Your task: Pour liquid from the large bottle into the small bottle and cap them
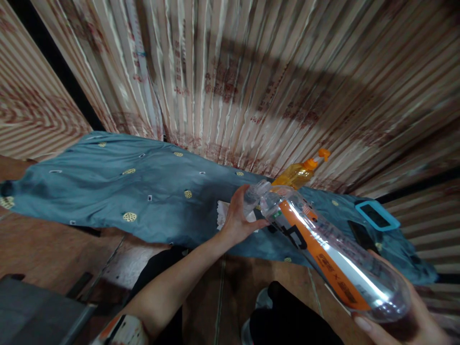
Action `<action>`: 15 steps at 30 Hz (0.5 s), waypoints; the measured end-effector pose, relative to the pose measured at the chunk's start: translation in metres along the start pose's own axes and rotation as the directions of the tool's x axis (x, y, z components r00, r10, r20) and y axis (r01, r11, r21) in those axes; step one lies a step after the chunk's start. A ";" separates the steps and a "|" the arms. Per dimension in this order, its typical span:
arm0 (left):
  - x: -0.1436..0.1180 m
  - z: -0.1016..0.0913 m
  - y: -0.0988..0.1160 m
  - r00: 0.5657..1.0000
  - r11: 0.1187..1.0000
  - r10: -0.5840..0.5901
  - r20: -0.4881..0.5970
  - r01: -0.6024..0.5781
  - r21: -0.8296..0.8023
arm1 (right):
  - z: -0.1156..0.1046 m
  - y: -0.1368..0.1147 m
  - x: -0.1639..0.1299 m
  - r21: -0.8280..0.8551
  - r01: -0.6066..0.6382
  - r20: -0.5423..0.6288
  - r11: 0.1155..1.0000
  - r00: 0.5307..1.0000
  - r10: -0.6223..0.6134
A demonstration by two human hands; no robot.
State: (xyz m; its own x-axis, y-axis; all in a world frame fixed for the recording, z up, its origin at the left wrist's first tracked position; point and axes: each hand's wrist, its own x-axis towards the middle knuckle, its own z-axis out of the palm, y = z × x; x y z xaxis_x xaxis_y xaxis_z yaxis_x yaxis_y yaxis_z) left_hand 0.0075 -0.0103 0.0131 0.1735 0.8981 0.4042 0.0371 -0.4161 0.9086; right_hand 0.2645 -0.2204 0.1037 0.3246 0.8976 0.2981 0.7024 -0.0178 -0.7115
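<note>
My right hand [413, 311] grips the base end of a large clear plastic bottle [334, 254] with an orange and grey label. The bottle is tilted, its neck end pointing up and left. My left hand [237, 215] is wrapped round a small clear bottle [255, 192], whose exact shape is partly hidden by the fingers. The two bottles meet or overlap at their near ends; I cannot tell whether they touch. Just behind them is a pump bottle [293, 176] of amber liquid with an orange top.
A teal cloth with pineapple prints [161, 177] covers the long low surface. A white scalloped-edge piece [222, 214] lies by my left hand. On the right are a blue-framed object [390, 223] and a dark flat object [359, 233]. Striped curtain [223, 96] hangs behind; a grey stool [39, 311] stands lower left.
</note>
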 end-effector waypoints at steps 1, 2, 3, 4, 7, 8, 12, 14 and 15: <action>0.000 0.000 0.000 1.000 1.000 0.003 -0.003 -0.003 -0.001 | -0.005 0.008 0.002 -0.002 0.037 0.054 0.999 0.998 -0.036; 0.000 0.000 -0.001 1.000 1.000 0.005 -0.006 -0.005 -0.001 | -0.009 0.014 0.004 -0.010 0.050 0.076 0.999 0.996 -0.049; 0.000 0.000 -0.001 1.000 1.000 0.009 -0.008 -0.009 -0.002 | -0.012 0.019 0.005 -0.011 0.051 0.087 0.999 0.995 -0.050; 0.000 0.000 -0.002 1.000 1.000 0.013 -0.009 -0.013 -0.004 | -0.015 0.022 0.005 -0.014 0.043 0.090 0.999 0.995 -0.042; 0.000 0.000 -0.002 1.000 1.000 0.012 -0.005 -0.012 -0.008 | -0.015 0.025 0.005 -0.024 0.038 0.087 0.999 0.996 -0.036; -0.001 0.000 -0.002 1.000 1.000 0.009 -0.004 -0.009 -0.009 | -0.014 0.024 0.005 -0.028 0.057 0.099 0.998 0.994 -0.054; -0.001 -0.001 -0.001 1.000 1.000 -0.011 -0.008 0.010 -0.004 | -0.005 0.016 0.004 -0.029 0.081 0.049 0.996 0.996 -0.080; -0.002 -0.001 0.000 1.000 1.000 -0.022 -0.011 0.022 0.000 | 0.000 0.007 0.003 -0.029 0.027 0.049 0.999 0.998 -0.025; -0.002 -0.001 0.000 1.000 1.000 -0.027 -0.011 0.027 0.003 | 0.003 0.001 0.002 -0.023 -0.007 0.032 1.000 0.999 0.008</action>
State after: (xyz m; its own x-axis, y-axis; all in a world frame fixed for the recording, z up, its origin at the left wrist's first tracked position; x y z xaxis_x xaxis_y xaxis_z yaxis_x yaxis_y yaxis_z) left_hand 0.0058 -0.0119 0.0128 0.1621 0.9104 0.3805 0.0445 -0.3920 0.9189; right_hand 0.2640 -0.2171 0.1018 0.3102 0.9109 0.2720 0.7143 -0.0345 -0.6990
